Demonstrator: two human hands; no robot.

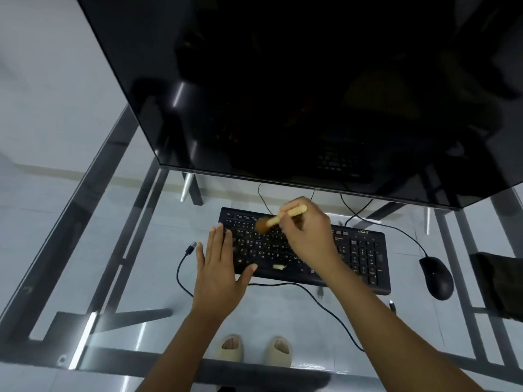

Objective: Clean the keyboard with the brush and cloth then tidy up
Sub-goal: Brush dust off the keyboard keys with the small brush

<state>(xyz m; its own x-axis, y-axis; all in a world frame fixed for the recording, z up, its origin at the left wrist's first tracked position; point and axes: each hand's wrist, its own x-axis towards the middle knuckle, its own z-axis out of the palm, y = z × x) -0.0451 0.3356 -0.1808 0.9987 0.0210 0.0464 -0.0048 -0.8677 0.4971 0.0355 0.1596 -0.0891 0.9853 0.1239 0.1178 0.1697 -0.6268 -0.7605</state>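
So the person's left hand (pixel 219 267) lies flat with its fingers straight and close together, thumb splayed out to the side. The fingertips rest on the left end of the black keyboard (pixel 365 258), and the palm sits over the glass desk (pixel 135 267) just in front of it. It holds nothing, just presses down. The left forearm comes up from the bottom edge, angled slightly to the right.

Just left of that hand, a loose black USB cable (pixel 181 267) loops on the glass, its plug end pointing up and away from the keyboard.

Moving right, the right hand (pixel 307 230) is curled round a wooden-handled brush (pixel 285 215), pinching the handle between thumb and fingers. The handle tilts up and to the right, and the brown bristles point down-left onto the upper rows of keys, near the left hand's fingertips. The wrist is bent and hovers over the middle of the keyboard, with the right forearm running diagonally down to the bottom-right corner.

The keyboard sits on the glass under the lower edge of a big dark monitor (pixel 311 94). A small pale smudge shows on its front row; can't tell what it is.

Further right, a black mouse (pixel 437 278) sits just beside the keyboard, and a dark cloth (pixel 498 284) lies at the desk's right edge, partly cut off. Two feet in pale slides (pixel 254 350) show through the glass.
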